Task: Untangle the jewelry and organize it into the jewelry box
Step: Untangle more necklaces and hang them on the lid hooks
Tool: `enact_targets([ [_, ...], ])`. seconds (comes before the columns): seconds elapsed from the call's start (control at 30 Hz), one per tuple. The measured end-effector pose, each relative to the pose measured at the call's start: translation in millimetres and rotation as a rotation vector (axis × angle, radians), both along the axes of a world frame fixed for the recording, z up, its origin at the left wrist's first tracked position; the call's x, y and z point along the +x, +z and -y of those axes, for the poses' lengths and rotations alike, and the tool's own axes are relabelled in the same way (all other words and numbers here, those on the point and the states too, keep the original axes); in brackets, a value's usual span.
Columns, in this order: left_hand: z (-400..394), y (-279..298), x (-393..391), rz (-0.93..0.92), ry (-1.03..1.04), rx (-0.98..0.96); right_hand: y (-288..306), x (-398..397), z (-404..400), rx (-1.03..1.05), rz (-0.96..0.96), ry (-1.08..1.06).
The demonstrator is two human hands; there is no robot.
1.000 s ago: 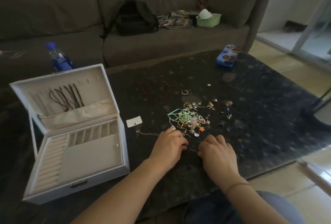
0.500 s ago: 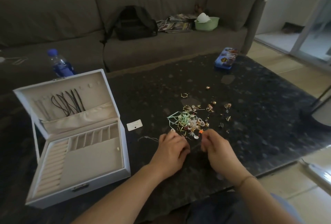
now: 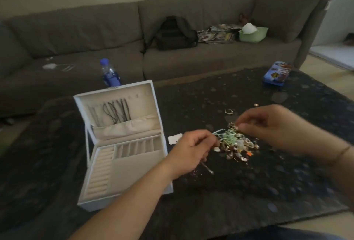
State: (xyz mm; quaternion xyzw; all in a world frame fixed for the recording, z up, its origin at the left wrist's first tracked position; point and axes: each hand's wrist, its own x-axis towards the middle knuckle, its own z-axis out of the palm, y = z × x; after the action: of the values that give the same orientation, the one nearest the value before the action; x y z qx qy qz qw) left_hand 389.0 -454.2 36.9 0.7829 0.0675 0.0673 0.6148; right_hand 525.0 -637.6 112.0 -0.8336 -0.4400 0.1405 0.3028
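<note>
A tangled heap of jewelry (image 3: 236, 145), gold pieces with pale green cord, lies on the dark table (image 3: 249, 191). My left hand (image 3: 193, 150) is raised just left of the heap, fingers curled round a thin chain (image 3: 207, 168) that dangles below it. My right hand (image 3: 272, 124) hovers over the heap's far side and pinches a gold piece at the top of the tangle. The white jewelry box (image 3: 122, 144) stands open at the left, with dark cords hanging in its lid; its beige compartments look bare.
A small white card (image 3: 174, 138) lies between box and heap. Loose gold pieces (image 3: 229, 111) sit beyond the heap. A blue tin (image 3: 276, 74) is at the far right, a water bottle (image 3: 109, 74) behind the box. The sofa holds a black backpack (image 3: 175, 33) and a green basket (image 3: 252, 33).
Both hands have lifted off the table. The left one now holds a dangling chain, and the right one has moved up over the heap to pinch a piece. The camera turned left.
</note>
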Motion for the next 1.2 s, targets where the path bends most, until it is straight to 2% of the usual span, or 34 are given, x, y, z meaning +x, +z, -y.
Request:
enact_targets([
  [0.1,-41.9,29.8,-16.5,0.019,0.082,0.003,32.3,-1.8,-19.6,-0.090,0.100,0.028],
  [0.2,-82.7,50.0,-37.2,-0.028,0.181,-0.005,44.7,-3.2,-46.0,-0.042,0.102,0.025],
  [0.3,-121.1,57.4,-54.0,-0.077,0.276,0.041,51.0,-7.2,-73.3,0.057,-0.019,0.028],
  [0.47,-175.8,50.2,-53.9,-0.026,0.561,0.284,37.1,-15.2,-134.2,0.066,-0.166,0.034],
  [0.6,-206.0,32.5,-40.6,0.082,0.761,0.284,20.9,-16.8,-186.1,0.090,-0.001,-0.031],
  [0.73,-220.9,19.9,-29.7,0.075,0.957,0.450,7.5,-14.1,-224.6,0.063,0.108,-0.080],
  [0.87,-231.3,13.6,-21.4,0.144,1.104,0.566,-3.8,-14.3,-247.8,0.133,0.250,-0.178],
  [1.0,-231.3,11.0,-18.0,0.182,1.158,0.603,-17.4,-15.5,-259.2,0.192,0.358,-0.278],
  [1.2,-228.9,9.0,-16.9,0.173,1.166,0.611,-31.1,-21.3,-265.4,0.206,0.385,-0.341],
])
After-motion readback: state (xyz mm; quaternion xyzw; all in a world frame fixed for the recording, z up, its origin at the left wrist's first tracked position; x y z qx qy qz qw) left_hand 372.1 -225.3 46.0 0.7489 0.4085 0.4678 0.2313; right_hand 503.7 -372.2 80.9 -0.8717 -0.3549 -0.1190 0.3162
